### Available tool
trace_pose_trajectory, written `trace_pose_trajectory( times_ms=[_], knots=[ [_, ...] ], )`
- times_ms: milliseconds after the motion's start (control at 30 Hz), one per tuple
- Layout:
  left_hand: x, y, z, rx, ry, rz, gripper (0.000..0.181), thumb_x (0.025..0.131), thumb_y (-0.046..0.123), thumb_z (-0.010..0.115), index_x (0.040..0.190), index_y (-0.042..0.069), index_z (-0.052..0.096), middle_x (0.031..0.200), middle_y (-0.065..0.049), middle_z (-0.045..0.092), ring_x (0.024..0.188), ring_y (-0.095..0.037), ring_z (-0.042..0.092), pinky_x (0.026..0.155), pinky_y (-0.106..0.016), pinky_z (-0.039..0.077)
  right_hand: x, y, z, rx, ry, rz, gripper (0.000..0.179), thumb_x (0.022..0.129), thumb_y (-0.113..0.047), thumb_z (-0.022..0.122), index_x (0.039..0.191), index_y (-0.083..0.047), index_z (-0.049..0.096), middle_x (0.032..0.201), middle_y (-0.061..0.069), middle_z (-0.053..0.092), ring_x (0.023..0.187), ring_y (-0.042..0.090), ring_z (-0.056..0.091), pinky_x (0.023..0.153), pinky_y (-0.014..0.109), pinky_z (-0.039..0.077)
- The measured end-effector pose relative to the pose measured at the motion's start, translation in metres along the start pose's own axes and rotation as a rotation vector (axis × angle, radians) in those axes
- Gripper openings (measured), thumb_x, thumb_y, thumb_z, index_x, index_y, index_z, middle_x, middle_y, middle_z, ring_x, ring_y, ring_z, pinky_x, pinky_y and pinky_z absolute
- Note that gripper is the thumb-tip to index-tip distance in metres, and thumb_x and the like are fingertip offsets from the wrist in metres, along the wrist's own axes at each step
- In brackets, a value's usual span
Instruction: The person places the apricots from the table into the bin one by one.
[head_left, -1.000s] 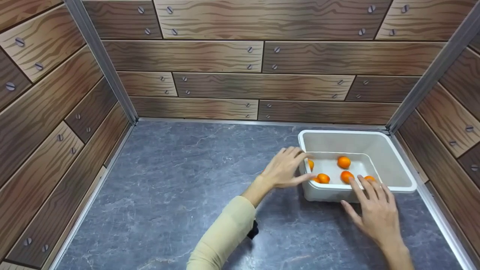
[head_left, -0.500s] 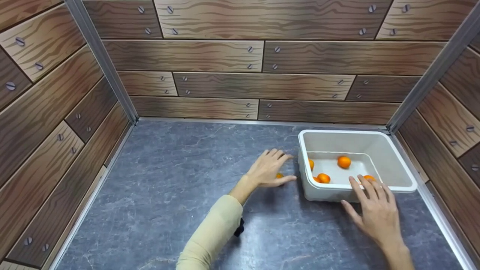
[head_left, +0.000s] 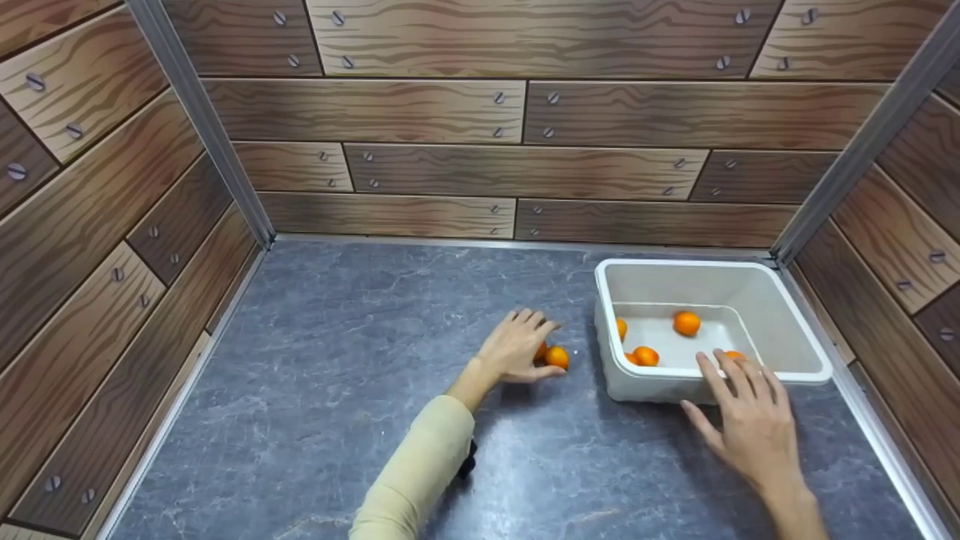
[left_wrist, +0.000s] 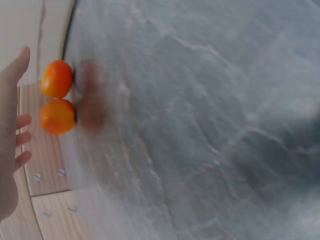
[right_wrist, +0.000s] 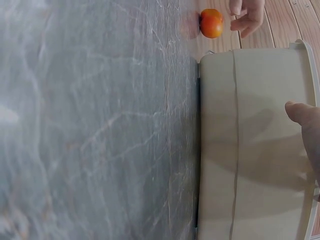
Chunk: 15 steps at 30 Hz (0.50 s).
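Two smooth, round orange fruits, like tangerines, lie side by side on the table; the nearer fruit [head_left: 556, 357] shows beside my left thumb. The other fruit [head_left: 541, 349] is partly covered by my left hand [head_left: 514, 349], whose loosely spread fingers arch above them. In the left wrist view, a gap separates the upper fruit [left_wrist: 57, 79] and lower fruit [left_wrist: 57, 116] from the fingers. My right hand [head_left: 750, 427] has its fingers over the front rim of a white plastic bin [head_left: 652, 385] and holds nothing. Several fruits, including one orange fruit [head_left: 686, 324], lie inside the bin.
Wood-patterned walls [head_left: 435, 169] enclose the grey marbled table [head_left: 337, 375] at the back and sides. The bin stands in the back right corner, close to the metal edge strip [head_left: 862, 412].
My left hand has moved left from the bin's rim to two fruits on the table. One fruit near the bin's front middle has dropped out of sight. My right hand stays put.
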<state>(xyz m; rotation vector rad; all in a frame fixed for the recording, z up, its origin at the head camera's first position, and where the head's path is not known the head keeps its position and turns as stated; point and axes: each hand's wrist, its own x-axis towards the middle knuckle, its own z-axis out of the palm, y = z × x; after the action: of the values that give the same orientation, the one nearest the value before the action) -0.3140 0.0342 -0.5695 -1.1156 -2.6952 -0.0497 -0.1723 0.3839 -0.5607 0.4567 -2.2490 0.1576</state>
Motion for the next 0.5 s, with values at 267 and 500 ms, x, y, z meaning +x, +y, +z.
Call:
trace_pose_trajectory(
  times_ms=[267,500],
  knots=[
    [-0.007,-0.007,0.015,-0.036,-0.009,-0.034,0.075,0.094,0.072,0.06,0.147,0.021,0.056,0.136,-0.005,0.063,0.13,-0.026,0.059,0.118,-0.043,0.046,0.0,0.0,-0.001,-0.009,-0.021,-0.002,0.072,0.102,-0.067,0.044,0.146,-0.013,0.062,0.136,0.023,0.067,0.125,0.046,0.058,0.108,0.065,0.039],
    [-0.011,-0.01,0.023,-0.046,-0.005,-0.051,0.073,0.095,0.069,0.06,0.147,0.019,0.056,0.137,-0.005,0.064,0.128,-0.026,0.06,0.115,-0.042,0.048,-0.002,0.001,-0.004,-0.026,-0.083,0.009,0.074,0.103,-0.068,0.042,0.147,-0.011,0.06,0.138,0.024,0.065,0.127,0.047,0.056,0.11,0.066,0.038]
  ],
)
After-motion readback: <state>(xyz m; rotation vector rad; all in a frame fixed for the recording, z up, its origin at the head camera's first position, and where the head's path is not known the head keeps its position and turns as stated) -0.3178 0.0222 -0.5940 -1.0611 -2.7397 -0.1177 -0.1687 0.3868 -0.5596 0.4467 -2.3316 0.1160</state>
